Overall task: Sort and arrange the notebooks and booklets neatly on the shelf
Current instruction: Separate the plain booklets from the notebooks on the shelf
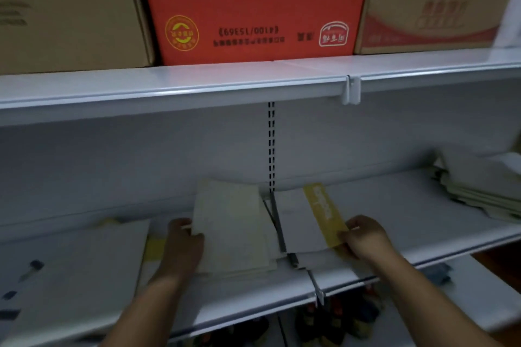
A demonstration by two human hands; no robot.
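On the white shelf [394,205] lies a stack of cream booklets [234,222] at the middle. My left hand [184,245] grips its left edge. Right of it lies a white notebook with a yellow band [304,222] and a dark spine. My right hand [363,236] pinches that notebook's yellow right edge. More pale booklets [485,191] are piled loosely at the far right of the shelf. A large pale sheet or booklet [93,262] lies at the left, with a yellow item [155,248] partly hidden beside it.
The shelf above [169,84] carries a red printed carton [253,5] between two brown cartons [67,8]. A slotted upright [271,146] runs down the back panel. Clear price-tag clips [352,90] stick out from the shelf rails. Blurred colourful goods [338,318] sit on the shelf below.
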